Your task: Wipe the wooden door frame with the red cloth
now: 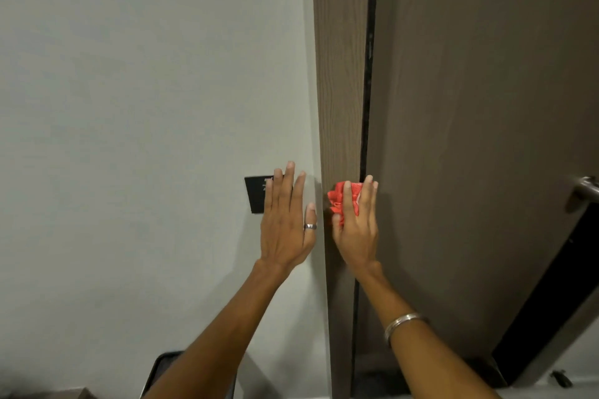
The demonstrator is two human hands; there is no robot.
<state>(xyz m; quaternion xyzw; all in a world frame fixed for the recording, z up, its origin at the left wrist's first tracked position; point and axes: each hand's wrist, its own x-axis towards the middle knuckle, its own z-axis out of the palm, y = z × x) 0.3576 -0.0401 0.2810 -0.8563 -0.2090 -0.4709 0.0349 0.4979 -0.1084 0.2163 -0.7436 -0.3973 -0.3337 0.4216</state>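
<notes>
Because the cloth (337,201) is light and limp, I keep it bunched under my right hand (355,230), pressed to the frame (340,91), left hand (285,230) flat and empty.

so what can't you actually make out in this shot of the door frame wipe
All in the head view:
- Black wall plate: its white print is too small to read, and the left hand covers its right part.
- Red cloth: mostly under the right hand, so its size is unclear.
- Door handle: cut off by the right edge.
- Door frame: top cut off by the upper edge.
</notes>
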